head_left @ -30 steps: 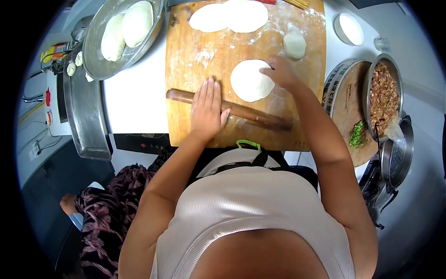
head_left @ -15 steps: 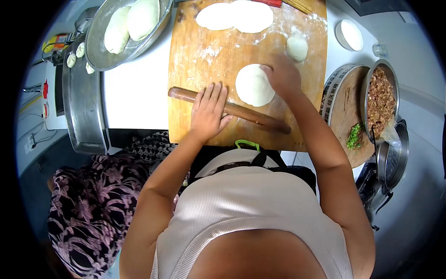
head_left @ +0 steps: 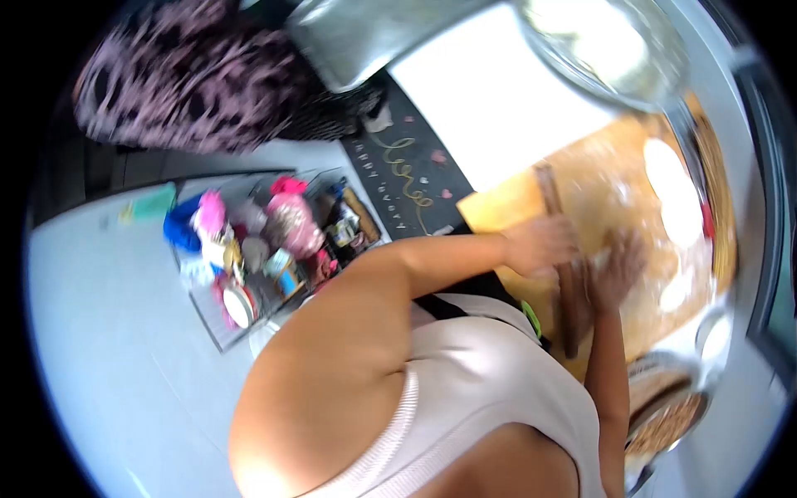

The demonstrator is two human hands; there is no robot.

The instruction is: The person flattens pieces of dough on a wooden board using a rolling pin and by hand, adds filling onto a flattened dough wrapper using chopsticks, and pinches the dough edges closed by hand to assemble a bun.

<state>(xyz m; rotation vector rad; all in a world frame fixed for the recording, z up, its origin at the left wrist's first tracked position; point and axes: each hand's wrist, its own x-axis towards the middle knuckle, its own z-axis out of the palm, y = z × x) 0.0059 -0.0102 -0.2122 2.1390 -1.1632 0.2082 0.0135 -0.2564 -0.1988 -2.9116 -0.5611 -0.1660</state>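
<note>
A wooden rolling pin (head_left: pixel 571 324) lies across the floured wooden board (head_left: pixel 610 166) in the head view. My left hand (head_left: pixel 540 245) rests over the pin's upper part, fingers stretched across it and smeared by motion. On the pin's other side is my right hand (head_left: pixel 618 270), its fingers spread, blurred and pointing away from me. Its palm is close to the pin; whether they touch I cannot tell. The round of dough is not distinguishable beneath the blur. Flat white dough sheets (head_left: pixel 671 195) lie at the board's far side, with a small dough piece (head_left: pixel 675 290) nearby.
A metal bowl (head_left: pixel 531 41) of dough and a metal tray (head_left: pixel 332 62) stand at the top. At lower right is a bowl of minced filling (head_left: pixel 668 423). A crate (head_left: pixel 207 319) of odds and ends is at left, below a person's patterned clothing (head_left: pixel 199 83).
The whole view has swung round, bringing the floor and crate into sight. My right hand has left the dough's far edge and is now beside the rolling pin. My left hand stays on it.
</note>
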